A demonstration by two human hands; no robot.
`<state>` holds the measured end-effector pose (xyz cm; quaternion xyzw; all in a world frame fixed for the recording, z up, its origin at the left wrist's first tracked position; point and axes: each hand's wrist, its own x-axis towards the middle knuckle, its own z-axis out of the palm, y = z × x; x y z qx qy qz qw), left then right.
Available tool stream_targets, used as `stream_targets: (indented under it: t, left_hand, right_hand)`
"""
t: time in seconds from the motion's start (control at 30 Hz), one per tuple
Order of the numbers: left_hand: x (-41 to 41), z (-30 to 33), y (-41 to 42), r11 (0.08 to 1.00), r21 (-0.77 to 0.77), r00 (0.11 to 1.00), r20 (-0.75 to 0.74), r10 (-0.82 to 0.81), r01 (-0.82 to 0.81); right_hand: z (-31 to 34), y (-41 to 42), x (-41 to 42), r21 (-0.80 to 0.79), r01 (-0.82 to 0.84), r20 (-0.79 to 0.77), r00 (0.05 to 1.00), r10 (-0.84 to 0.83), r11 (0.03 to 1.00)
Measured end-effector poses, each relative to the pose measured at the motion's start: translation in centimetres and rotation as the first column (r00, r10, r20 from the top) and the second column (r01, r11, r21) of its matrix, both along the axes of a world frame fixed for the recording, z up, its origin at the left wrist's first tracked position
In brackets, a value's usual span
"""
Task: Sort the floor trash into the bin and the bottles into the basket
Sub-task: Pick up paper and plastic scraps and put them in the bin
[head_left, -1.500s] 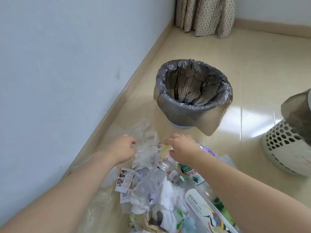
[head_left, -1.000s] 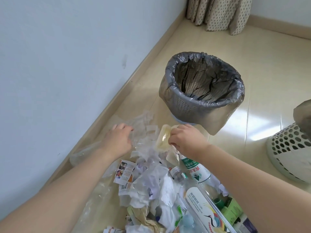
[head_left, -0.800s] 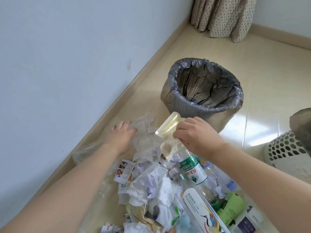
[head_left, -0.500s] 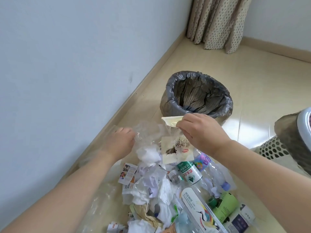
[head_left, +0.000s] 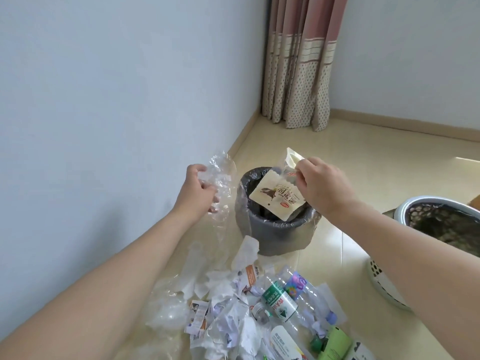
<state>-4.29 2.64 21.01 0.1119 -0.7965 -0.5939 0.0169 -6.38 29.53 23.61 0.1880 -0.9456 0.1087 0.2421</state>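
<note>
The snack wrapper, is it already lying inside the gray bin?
No, the right hand pinches the snack wrapper by its top, so it hangs above the opening of the gray bin.

Two hands are up: the left hand [head_left: 198, 189] grips one clear plastic wrap [head_left: 220, 175], the right hand [head_left: 320, 185] pinches one cream snack pouch [head_left: 275, 201]. One lined grey bin [head_left: 272, 237] and one white perforated basket [head_left: 415, 255] stand. The bottles [head_left: 280, 300] number at least three; the paper scraps [head_left: 226, 315] are too jumbled to count.
</note>
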Motion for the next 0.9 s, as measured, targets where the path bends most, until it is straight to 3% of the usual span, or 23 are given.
stream_targets:
  t: [0.1,0.27,0.47,0.63,0.77,0.9]
  left_hand:
    - [-2.7,1.8,2.8,1.000,0.022,0.991,-0.130,0.018,-0.016]
    - [-7.0,1.3,7.7,0.981,-0.181,0.924,-0.382,0.000,-0.074]
    - [-10.7,-4.0,11.7,0.930,-0.338,0.886,-0.462,-0.032,-0.143]
    - [-11.8,-10.0,12.5,0.876,-0.481,0.946,-0.276,-0.169,0.016]
    - [-13.2,-13.4,12.8,0.614,-0.708,0.920,0.131,-0.369,0.347]
    - [-15.4,-14.7,14.3,0.398,-0.726,0.824,0.444,-0.352,0.561]
  right_hand:
    - [0.9,1.2,-2.4,-0.014,0.099,0.032,0.995,-0.098,0.995]
    - [-1.0,2.2,-5.9,-0.074,0.215,0.095,0.974,-0.208,0.974]
    - [-8.0,2.2,-8.2,-0.038,0.217,0.212,0.956,-0.205,0.975]
    - [-12.6,2.6,-10.1,-0.051,0.258,0.267,0.935,-0.236,0.965]
    - [-15.7,2.3,-11.7,0.017,0.203,0.364,0.911,-0.196,0.979]
    - [-17.5,2.1,-12.3,0.165,0.169,0.468,0.854,-0.228,0.972]
